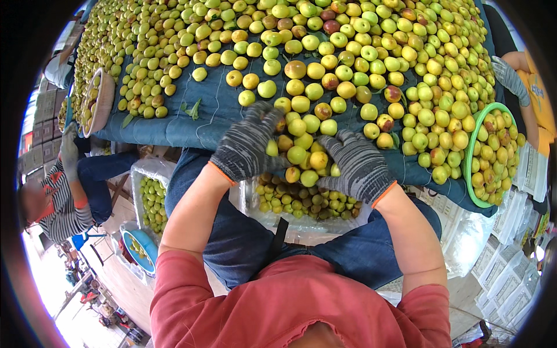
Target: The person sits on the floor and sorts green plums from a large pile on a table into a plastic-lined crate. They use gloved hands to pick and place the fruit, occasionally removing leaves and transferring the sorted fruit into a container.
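Note:
At the near edge of a cloth-covered table, my left hand point(248, 145) and my right hand point(359, 163), both in grey-and-black striped knit gloves, cup a cluster of yellow-green jujubes point(300, 145) between them. The left palm lies along the cluster's left side, its fingertips on the cloth side near more fruit. My right hand rests against the other side, fingers spread, thumb under the nearest fruit. The lowest jujubes of the cluster hang past the table edge. Below, between my knees, stands a plastic-lined crate point(300, 224) holding many jujubes, partly hidden by my hands.
Loose jujubes point(209, 30) cover much of the blue cloth point(174, 126). A green-rimmed basket point(469, 161) of fruit stands right, a pale basket point(104, 102) left. Another lined crate point(135, 182) and a blue basin point(150, 248) are lower left. Co-workers sit left and stand right.

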Demonstrator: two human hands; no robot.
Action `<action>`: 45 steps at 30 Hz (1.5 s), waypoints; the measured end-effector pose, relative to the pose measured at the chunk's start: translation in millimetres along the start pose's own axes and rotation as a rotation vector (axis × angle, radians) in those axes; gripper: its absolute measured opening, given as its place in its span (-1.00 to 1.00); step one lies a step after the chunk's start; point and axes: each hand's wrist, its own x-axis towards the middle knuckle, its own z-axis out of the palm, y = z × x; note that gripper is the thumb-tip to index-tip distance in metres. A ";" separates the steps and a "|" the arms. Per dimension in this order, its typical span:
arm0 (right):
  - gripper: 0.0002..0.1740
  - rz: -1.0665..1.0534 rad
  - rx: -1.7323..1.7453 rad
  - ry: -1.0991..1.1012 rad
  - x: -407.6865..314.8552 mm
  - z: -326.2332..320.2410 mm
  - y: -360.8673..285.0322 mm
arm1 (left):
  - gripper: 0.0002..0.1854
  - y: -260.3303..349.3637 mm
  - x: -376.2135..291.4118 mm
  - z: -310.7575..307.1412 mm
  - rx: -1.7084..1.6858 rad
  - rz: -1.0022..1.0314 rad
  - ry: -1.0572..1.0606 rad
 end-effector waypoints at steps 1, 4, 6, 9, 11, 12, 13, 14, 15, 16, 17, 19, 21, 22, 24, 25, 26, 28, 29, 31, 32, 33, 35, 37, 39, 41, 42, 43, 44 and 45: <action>-0.10 -0.014 0.092 0.008 3.0 -0.6 2.8 | -0.03 2.5 4.3 4.7 -0.093 0.023 -0.026; -0.22 -0.063 0.332 0.131 11.1 -8.6 25.0 | -0.25 -0.3 21.1 7.8 -0.302 0.105 -0.033; -0.25 0.056 0.333 0.365 22.5 -14.7 46.8 | -0.45 -9.5 34.9 2.2 -0.478 -0.083 0.046; -0.14 0.216 -0.119 0.666 37.9 -20.8 70.5 | -0.51 -32.7 62.2 -13.6 -0.107 0.029 0.402; -0.05 0.304 -0.153 0.554 48.4 -22.6 75.7 | -0.43 -39.4 83.0 -10.1 -0.061 0.003 0.371; -0.04 0.304 -0.194 0.536 52.9 -22.6 74.3 | -0.39 -38.7 90.4 -4.8 -0.036 0.046 0.346; -0.03 0.324 -0.243 0.486 57.2 -23.0 71.6 | -0.36 -39.0 96.5 -1.4 0.007 0.039 0.267; -0.03 0.267 -0.049 0.499 59.5 -24.3 69.1 | -0.25 -36.8 97.7 2.2 0.138 0.000 0.212; -0.06 0.220 -0.014 0.473 61.1 -26.3 66.7 | -0.21 -36.7 102.1 3.6 0.116 0.032 0.191; -0.10 0.220 -0.031 0.364 62.2 -26.9 62.9 | -0.22 -33.8 102.3 6.1 0.029 0.041 0.202; -0.13 0.181 -0.064 0.328 62.1 -27.9 59.8 | -0.23 -30.7 101.8 7.4 -0.026 0.036 0.169; -0.19 0.164 -0.006 0.278 60.6 -29.4 54.7 | -0.22 -23.2 99.3 7.6 -0.116 0.017 0.084; -0.20 0.088 0.110 0.228 57.1 -31.2 53.4 | -0.21 -15.2 94.8 5.7 -0.109 -0.014 -0.001; -0.18 0.073 0.103 0.164 54.9 -31.4 52.4 | -0.23 -14.0 93.3 2.7 -0.130 -0.018 -0.066; -0.15 0.070 0.168 0.162 50.5 -32.8 52.6 | -0.24 -18.0 90.5 -6.4 -0.182 0.058 -0.017; -0.13 0.073 0.199 0.156 48.7 -33.6 52.3 | -0.24 -22.7 88.3 -12.1 -0.198 0.107 0.009; -0.06 0.089 0.223 0.151 47.5 -34.8 52.4 | -0.24 -30.4 84.1 -20.4 -0.133 0.070 0.115; -0.03 0.096 0.234 0.140 46.7 -36.1 50.4 | -0.20 -48.9 81.5 -33.9 0.092 -0.015 0.218; -0.01 0.102 0.226 0.137 46.9 -36.1 48.6 | -0.18 -55.4 78.8 -36.9 0.121 -0.163 0.219; 0.06 0.078 0.161 0.079 47.9 -34.9 43.7 | -0.10 -56.9 75.7 -28.1 0.170 -0.111 0.182; 0.06 0.069 0.127 0.058 48.6 -33.1 40.6 | -0.07 -53.1 74.0 -20.4 0.171 -0.052 0.156; 0.07 0.047 0.096 0.057 48.1 -31.6 38.1 | -0.05 -46.4 72.6 -10.7 0.170 0.007 0.126; 0.03 0.047 0.113 0.061 46.5 -26.6 33.7 | -0.03 -30.1 67.7 5.0 0.102 0.093 0.110; 0.01 0.049 0.111 0.084 42.4 -18.6 27.5 | -0.03 -13.6 59.7 14.0 0.062 0.117 0.114; -0.01 0.015 0.144 0.020 34.5 -10.3 21.1 | -0.06 0.9 51.6 19.8 0.143 0.245 0.134; -0.02 -0.028 0.121 -0.011 24.0 -1.7 13.2 | -0.09 13.4 42.6 25.5 0.128 0.296 0.130; -0.04 -0.057 0.127 -0.018 19.3 1.2 11.0 | -0.12 19.0 37.2 28.8 0.083 0.260 0.053; -0.06 -0.109 0.131 0.012 14.3 3.9 8.4 | -0.18 25.4 31.6 34.1 0.038 0.289 0.103; -0.10 -0.133 0.181 -0.020 10.0 7.2 3.4 | -0.21 30.7 24.3 38.3 -0.069 0.315 0.146; -0.13 -0.148 0.216 -0.048 5.6 8.9 -0.4 | -0.24 35.3 17.7 42.4 -0.164 0.337 0.175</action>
